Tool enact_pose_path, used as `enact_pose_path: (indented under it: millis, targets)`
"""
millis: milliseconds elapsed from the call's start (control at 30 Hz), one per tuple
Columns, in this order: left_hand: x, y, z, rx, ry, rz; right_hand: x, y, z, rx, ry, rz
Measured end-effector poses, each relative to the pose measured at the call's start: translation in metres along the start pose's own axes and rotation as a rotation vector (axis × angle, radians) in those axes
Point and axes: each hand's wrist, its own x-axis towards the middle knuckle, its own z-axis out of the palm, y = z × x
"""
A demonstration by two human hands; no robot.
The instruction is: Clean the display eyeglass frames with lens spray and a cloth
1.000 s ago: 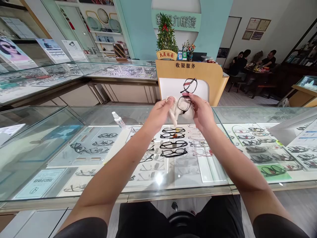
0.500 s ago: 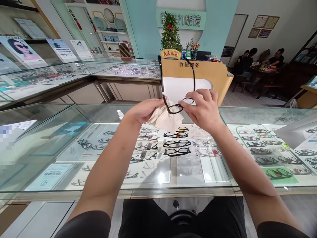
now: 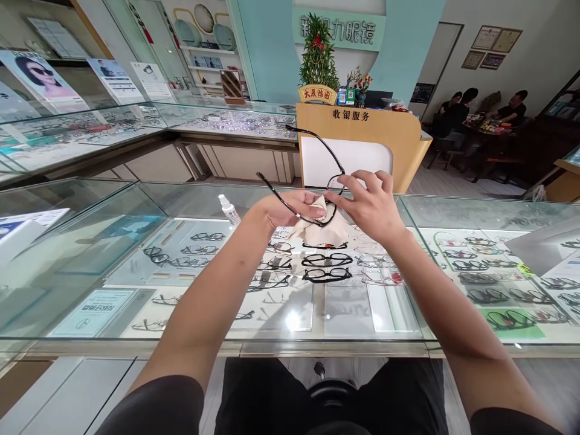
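Observation:
Above the glass counter I hold a pair of black-rimmed eyeglasses [image 3: 333, 154], its temples unfolded and pointing up to the left. My right hand [image 3: 369, 202] pinches the rim near one lens between thumb and fingers. A pale beige cleaning cloth [image 3: 333, 229] is closed in my left hand [image 3: 292, 208], with the thumb pressing a fold of it against the other lens. The rest of the cloth hangs below the frame. A white spray bottle [image 3: 229, 209] stands on the counter, left of my left hand.
Beneath the glass top of the counter [image 3: 281, 345] lie rows of eyeglasses [image 3: 327, 275]. A white stand [image 3: 539, 241] is at the right. Beyond are a wooden cashier desk [image 3: 412, 139], another display case [image 3: 226, 124] and people seated at a table [image 3: 487, 127].
The eyeglasses have tilted, their temples swinging from upright toward the left. My left thumb has moved onto the lens with the cloth, and the spray bottle shows more fully.

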Motion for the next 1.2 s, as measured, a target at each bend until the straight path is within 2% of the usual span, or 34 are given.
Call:
enact_pose_path:
  millis: [233,333,467,567,700,800,900,1067,1133,1200]
  targets:
    - [0.01,-0.008,0.02,-0.14,-0.031,-0.032,-0.005,0.01,0.01,-0.03,0.052,0.024]
    - [0.016,-0.009,0.031,-0.162,0.032,0.001,-0.006,0.014,0.012,-0.048,0.092,0.028]
    - [0.022,-0.01,0.04,-0.145,0.155,0.098,-0.006,0.016,0.011,0.0,0.065,0.068]
    - [0.02,-0.01,0.038,-0.083,0.202,0.132,-0.005,0.016,0.011,0.039,0.052,0.091]
    - [0.016,-0.009,0.028,-0.074,0.141,0.109,-0.003,0.011,0.011,0.058,0.047,0.101]
    - [0.018,-0.01,0.023,-0.096,0.21,0.183,0.001,0.004,0.009,0.117,0.123,0.227]
    - [0.024,-0.013,0.023,-0.069,0.34,0.278,0.008,-0.002,0.008,0.393,0.223,0.48]
    - [0.03,-0.018,0.031,0.043,0.392,0.341,0.02,-0.007,0.008,1.275,0.126,0.825]
    - [0.03,-0.019,0.034,0.058,0.383,0.335,0.022,-0.008,0.008,1.455,0.111,0.923]
    - [0.03,-0.019,0.035,0.041,0.356,0.314,0.022,-0.008,0.009,1.541,0.093,0.983]
